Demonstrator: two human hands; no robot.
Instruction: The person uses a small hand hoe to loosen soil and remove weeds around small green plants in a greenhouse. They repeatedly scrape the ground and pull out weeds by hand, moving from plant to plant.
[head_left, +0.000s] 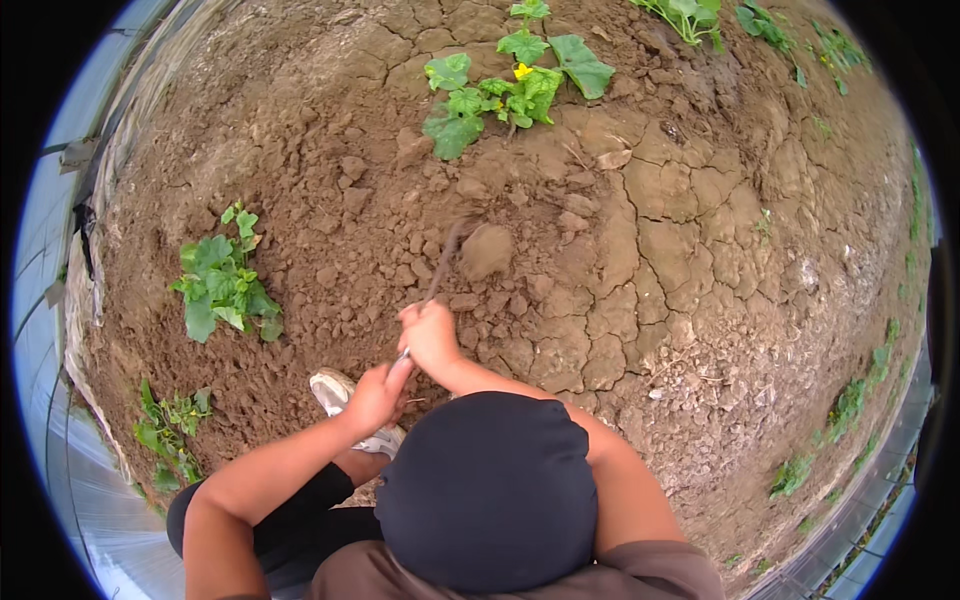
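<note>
My right hand (431, 337) is closed around the shaft of a hoe-like digging tool (444, 266), ahead of my left hand. Lower down, nearer my body, my left hand (379, 397) grips the same tool. Its working end is blurred against loose brown soil (375, 240), so its shape cannot be told. Just right of the shaft lies a large rounded clod (486, 253). Beyond it grows a leafy vine plant with a yellow flower (522, 70). Crumbled lumps surround the working end.
Another leafy plant (221, 285) stands to the left, with a smaller one (169, 431) below it. Cracked, firmer ground (675, 217) spreads to the right. My shoe (334, 390) rests beside my left hand. Plastic sheeting (49, 247) borders the left, and a dark cap (487, 487) covers the lower middle.
</note>
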